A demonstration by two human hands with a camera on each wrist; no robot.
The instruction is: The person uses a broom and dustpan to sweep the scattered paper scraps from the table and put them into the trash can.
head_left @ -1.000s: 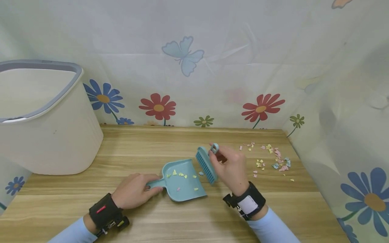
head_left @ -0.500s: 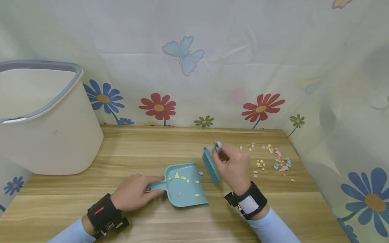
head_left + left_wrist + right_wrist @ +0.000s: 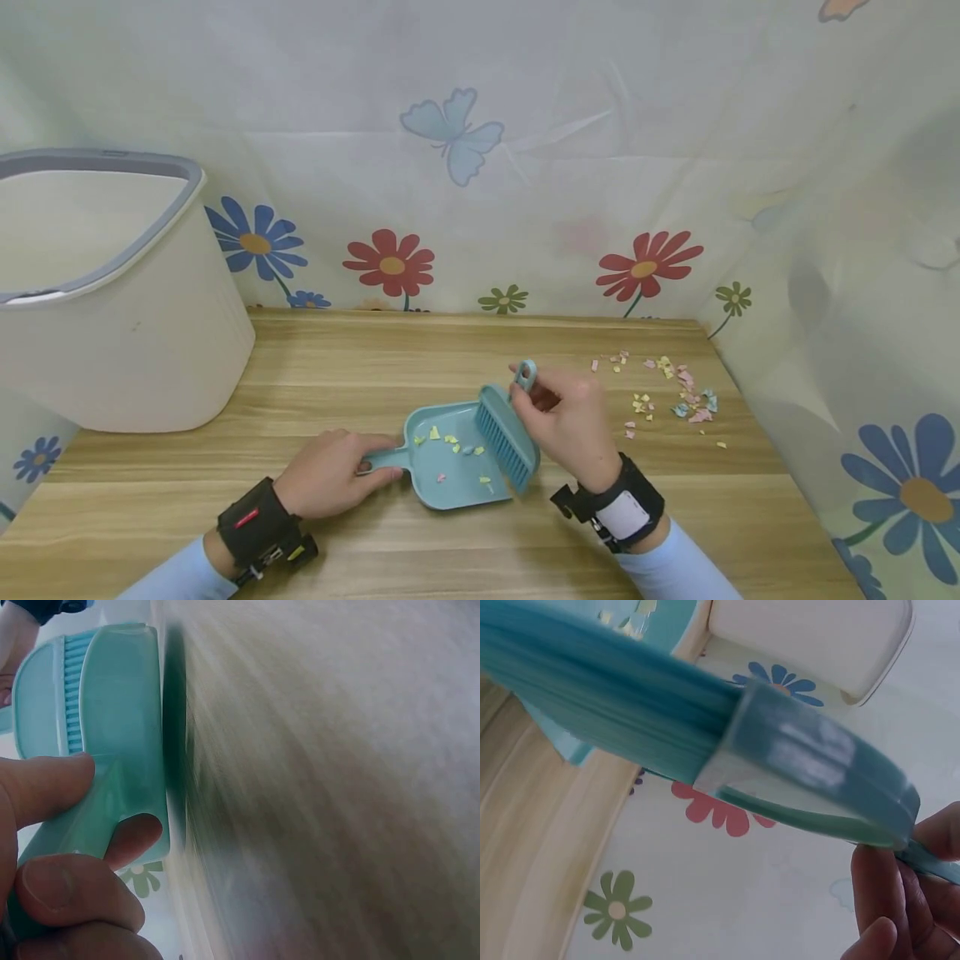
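Note:
My left hand (image 3: 337, 477) grips the handle of a blue-green dustpan (image 3: 438, 493), which lies on the table with its mouth to the right. Several yellow scraps, a pink one and a blue one (image 3: 468, 450) are in the pan. By its handle my right hand (image 3: 573, 421) pinches a matching brush (image 3: 513, 429), its bristles at the pan's front lip. The left wrist view shows fingers around the dustpan handle (image 3: 82, 821); in the right wrist view, fingertips hold the end of the brush (image 3: 810, 765).
Small pink, yellow and blue paper scraps (image 3: 686, 379) lie scattered at the table's right side. A large white bin (image 3: 150, 333) with a grey rim stands at the left. Behind the wooden table (image 3: 360, 358) hangs a flowered curtain (image 3: 315, 150).
The brush has moved left from beside the dustpan to its lip, after first drawing back to the right. The blue scrap has passed from the table into the pan, which has shifted slightly nearer me.

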